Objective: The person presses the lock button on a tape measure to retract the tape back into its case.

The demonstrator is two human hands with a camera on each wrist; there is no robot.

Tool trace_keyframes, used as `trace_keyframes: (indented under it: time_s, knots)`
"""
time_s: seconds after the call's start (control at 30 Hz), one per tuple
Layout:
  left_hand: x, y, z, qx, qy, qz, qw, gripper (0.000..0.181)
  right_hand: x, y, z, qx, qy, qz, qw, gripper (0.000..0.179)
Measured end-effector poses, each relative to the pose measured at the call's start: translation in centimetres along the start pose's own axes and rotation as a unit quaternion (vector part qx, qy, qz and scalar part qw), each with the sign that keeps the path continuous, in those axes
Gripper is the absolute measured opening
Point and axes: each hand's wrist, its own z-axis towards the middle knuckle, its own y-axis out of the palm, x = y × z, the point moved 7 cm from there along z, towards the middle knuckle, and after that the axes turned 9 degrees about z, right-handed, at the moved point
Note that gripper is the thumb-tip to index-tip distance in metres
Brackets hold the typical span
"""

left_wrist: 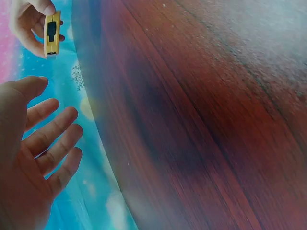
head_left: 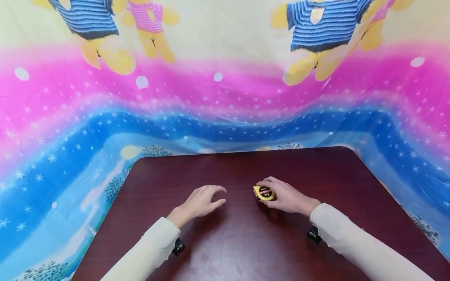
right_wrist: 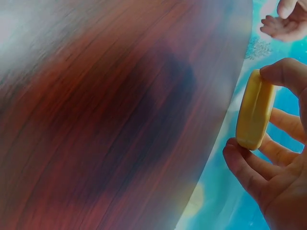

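Observation:
A small yellow tape measure (head_left: 264,192) with a black round label marked 2m is held by my right hand (head_left: 286,196) above the table (head_left: 232,242). In the right wrist view the thumb and fingers pinch the yellow case (right_wrist: 255,110) at its opposite edges. My left hand (head_left: 202,201) hovers to the left of the tape measure, apart from it, with fingers loosely bent and nothing in them. The left wrist view shows that hand (left_wrist: 36,148) with its fingers spread, and the black-marked edge of the tape measure (left_wrist: 52,33) faces it.
The dark red-brown wooden table has rounded far corners. Around its far side and both flanks hangs a printed cloth (head_left: 218,93) in pink and blue with bears and snowflakes. Each wrist carries a small black device (head_left: 178,246) at the end of a pale sleeve (head_left: 147,249).

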Motion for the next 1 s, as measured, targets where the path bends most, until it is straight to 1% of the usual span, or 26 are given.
trace_keyframes:
  time_s: [0.13, 0.27, 0.6, 0.83, 1.0]
  knots:
    - [-0.5, -0.3, -0.4, 0.005, 0.0, -0.006, 1.0, 0.031, 0.7, -0.5, 0.0, 0.007, 0.001, -0.001, 1.0, 0.059]
    - [-0.9, -0.8, -0.7, 0.009, -0.005, 0.003, 0.9999, 0.032, 1.2, -1.0, 0.1, 0.013, 0.002, 0.0, 0.9999, 0.059]
    - [-1.4, -1.4, -1.1, 0.022, -0.007, 0.01, 0.9997, 0.03, 2.0, -2.2, 0.2, 0.026, 0.006, -0.002, 0.9997, 0.061]
    - [-1.7, -1.1, -1.6, 0.012, -0.007, 0.017, 0.9998, 0.03, 3.4, -2.5, 0.0, 0.032, 0.021, -0.01, 0.9992, 0.062]
    - [-1.9, -0.7, -2.1, 0.003, -0.007, 0.003, 1.0, 0.031, 4.3, -2.4, -0.2, 0.039, 0.024, -0.008, 0.9989, 0.062]
